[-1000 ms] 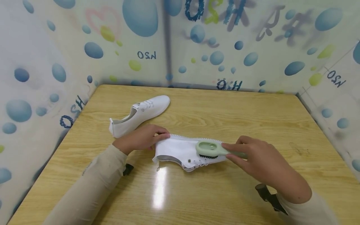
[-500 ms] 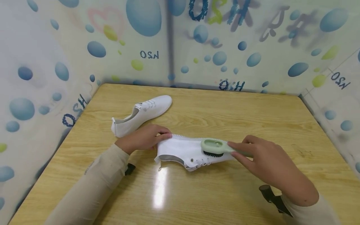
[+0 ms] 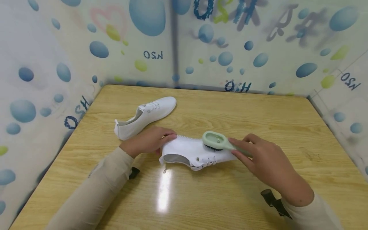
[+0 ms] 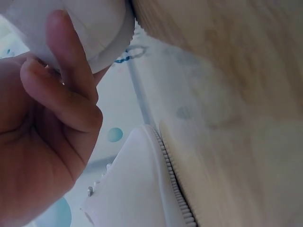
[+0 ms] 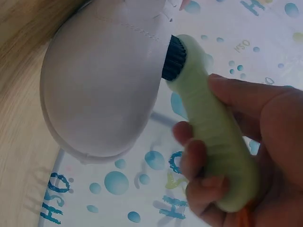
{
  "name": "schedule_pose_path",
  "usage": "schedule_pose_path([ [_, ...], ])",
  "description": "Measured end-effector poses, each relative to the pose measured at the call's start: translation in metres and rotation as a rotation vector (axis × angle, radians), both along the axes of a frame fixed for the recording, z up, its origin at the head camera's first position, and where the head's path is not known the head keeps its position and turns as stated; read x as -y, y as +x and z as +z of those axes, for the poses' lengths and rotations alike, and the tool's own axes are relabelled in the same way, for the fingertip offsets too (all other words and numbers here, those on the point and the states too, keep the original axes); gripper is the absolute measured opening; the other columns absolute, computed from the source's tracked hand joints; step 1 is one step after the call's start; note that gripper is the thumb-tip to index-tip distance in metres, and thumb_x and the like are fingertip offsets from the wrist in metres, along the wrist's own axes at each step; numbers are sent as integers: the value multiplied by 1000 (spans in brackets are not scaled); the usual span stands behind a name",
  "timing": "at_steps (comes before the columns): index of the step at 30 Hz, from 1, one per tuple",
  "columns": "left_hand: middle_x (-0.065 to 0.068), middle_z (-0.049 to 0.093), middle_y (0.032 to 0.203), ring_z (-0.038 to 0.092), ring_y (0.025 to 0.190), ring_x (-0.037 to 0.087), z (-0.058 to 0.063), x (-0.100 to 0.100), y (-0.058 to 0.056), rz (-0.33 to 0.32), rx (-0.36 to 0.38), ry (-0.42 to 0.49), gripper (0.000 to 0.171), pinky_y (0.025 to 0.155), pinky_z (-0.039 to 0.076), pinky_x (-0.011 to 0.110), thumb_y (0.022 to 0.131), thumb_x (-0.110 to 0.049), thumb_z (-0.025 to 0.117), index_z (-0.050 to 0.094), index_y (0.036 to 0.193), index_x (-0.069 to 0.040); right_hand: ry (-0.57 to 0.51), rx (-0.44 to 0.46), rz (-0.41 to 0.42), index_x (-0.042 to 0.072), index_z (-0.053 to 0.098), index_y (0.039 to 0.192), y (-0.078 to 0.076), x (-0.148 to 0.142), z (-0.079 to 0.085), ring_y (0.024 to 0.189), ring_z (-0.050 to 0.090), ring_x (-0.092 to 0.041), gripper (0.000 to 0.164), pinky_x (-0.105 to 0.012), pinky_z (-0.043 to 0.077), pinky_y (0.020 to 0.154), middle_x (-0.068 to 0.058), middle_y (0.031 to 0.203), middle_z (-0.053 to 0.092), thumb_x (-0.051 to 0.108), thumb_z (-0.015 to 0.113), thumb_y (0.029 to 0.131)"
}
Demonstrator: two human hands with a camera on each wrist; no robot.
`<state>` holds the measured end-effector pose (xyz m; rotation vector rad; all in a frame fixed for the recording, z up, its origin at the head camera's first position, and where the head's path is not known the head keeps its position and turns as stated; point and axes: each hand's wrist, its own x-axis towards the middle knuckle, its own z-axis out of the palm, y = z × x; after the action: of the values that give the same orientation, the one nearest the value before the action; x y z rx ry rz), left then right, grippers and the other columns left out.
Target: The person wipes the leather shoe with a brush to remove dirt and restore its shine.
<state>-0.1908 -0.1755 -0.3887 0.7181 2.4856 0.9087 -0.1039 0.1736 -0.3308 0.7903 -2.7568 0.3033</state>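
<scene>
A white lace-up shoe (image 3: 181, 147) lies on its side near the table's middle, its opening and laces toward me and its ridged sole edge away. My left hand (image 3: 150, 140) grips it at the heel; in the left wrist view the fingers (image 4: 66, 52) lie against the white heel (image 4: 94, 28). A pale green brush (image 3: 214, 139) is held by its handle in my right hand (image 3: 265, 159). Its dark bristles (image 5: 174, 59) touch the shoe's side, as the right wrist view shows. The palm side of the left hand's grip is partly hidden in the head view.
Another white shoe (image 3: 158, 110) stands upright on the wooden table (image 3: 244, 115), behind my left hand. Patterned walls (image 3: 115, 57) enclose the table at the back and both sides. Dark wrist mounts (image 3: 276, 203) hang beneath my forearms.
The brush has moved across the shoe's side, away from me and slightly left, nearer the sole edge. The held shoe has shifted slightly away from me; the left hand keeps its hold.
</scene>
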Motion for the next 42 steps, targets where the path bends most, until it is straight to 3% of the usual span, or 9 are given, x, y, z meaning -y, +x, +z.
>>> schedule_pose_path([
  [7,2,63,80,60,48,18,5,-6,2,-12,-14,-6,27,51,52,33,110,-30,38,59,126,-24,-85,-62,45,16,68,129,-1,-4,5,64,49,-5,44,-22,42,53,-5,98,65,16,78,87],
  [14,9,65,110,57,53,13,1,-3,4,-38,16,7,37,54,55,31,108,-9,38,54,139,-22,-126,18,29,16,66,131,2,-8,9,68,50,-6,40,-23,44,56,-4,101,66,17,73,92],
  [17,10,62,126,61,66,13,4,-1,5,-76,17,-17,51,66,57,32,101,6,39,49,146,-17,-140,8,39,16,66,131,2,-12,9,67,48,-5,40,-22,42,55,-3,100,66,15,73,91],
  [21,8,59,135,63,104,17,4,2,7,-165,-132,-127,68,93,51,38,89,15,48,41,151,-13,-155,19,49,18,66,131,2,-16,11,65,45,-3,40,-20,40,54,0,97,64,16,73,92],
  [24,10,58,136,56,122,24,4,2,9,-209,-243,-172,72,103,47,44,87,11,62,39,151,-11,-159,53,52,19,66,131,4,-17,14,63,43,-2,38,-20,40,54,3,97,62,17,71,93],
  [28,3,62,127,58,116,23,4,-2,9,-222,-339,-160,72,99,50,42,84,-8,79,42,146,-14,-153,121,74,20,66,132,6,-18,18,64,43,0,37,-20,40,55,4,97,62,19,70,95],
  [33,-5,64,120,59,103,18,1,-5,0,-244,-458,-137,63,94,50,38,81,-15,84,53,136,-16,-110,256,179,21,67,132,7,-19,19,63,41,5,35,-18,40,55,7,95,61,22,67,97],
  [38,-6,67,117,62,103,17,1,-3,-10,-218,-450,-201,62,91,52,38,81,-27,85,56,136,-25,-50,365,265,22,68,129,6,-19,15,64,40,4,31,-18,39,56,10,91,59,30,62,100],
  [42,-5,69,120,65,109,18,2,-2,-18,-198,-416,-239,64,94,52,40,79,-37,85,58,137,-29,-3,426,271,20,70,127,3,-16,10,65,42,2,31,-18,39,57,8,90,60,31,62,100],
])
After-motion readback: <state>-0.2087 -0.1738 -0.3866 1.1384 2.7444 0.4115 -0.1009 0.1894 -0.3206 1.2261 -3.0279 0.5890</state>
